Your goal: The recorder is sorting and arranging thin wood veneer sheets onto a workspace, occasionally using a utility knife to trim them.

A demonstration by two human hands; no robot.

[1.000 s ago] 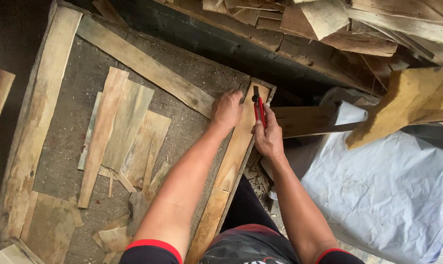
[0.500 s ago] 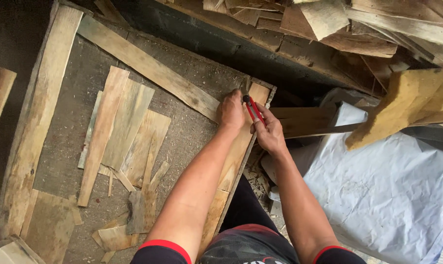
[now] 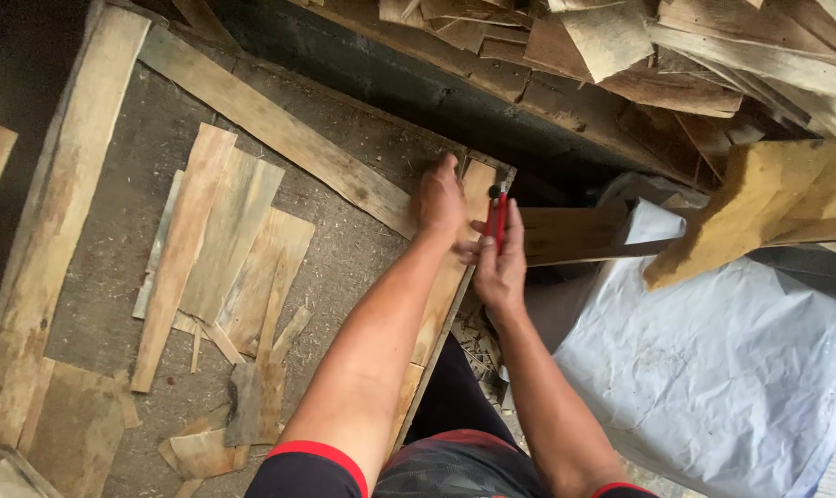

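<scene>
At the far right corner of a rough wooden frame (image 3: 279, 138), the left hand (image 3: 439, 198) lies flat, fingers spread and gripping nothing, pressing on the end of the right-hand board (image 3: 441, 295). Just beside it, the right hand (image 3: 499, 263) is clenched around red-handled pliers (image 3: 499, 217), held upright with the metal tip touching the board's outer corner, so the tool sits between both hands. Inside the frame, loose thin wood slats (image 3: 215, 249) lie scattered on the gritty floor. To the right lies a crumpled white sheet (image 3: 713, 369); beyond the frame, a heap of scrap planks (image 3: 639, 55)
</scene>
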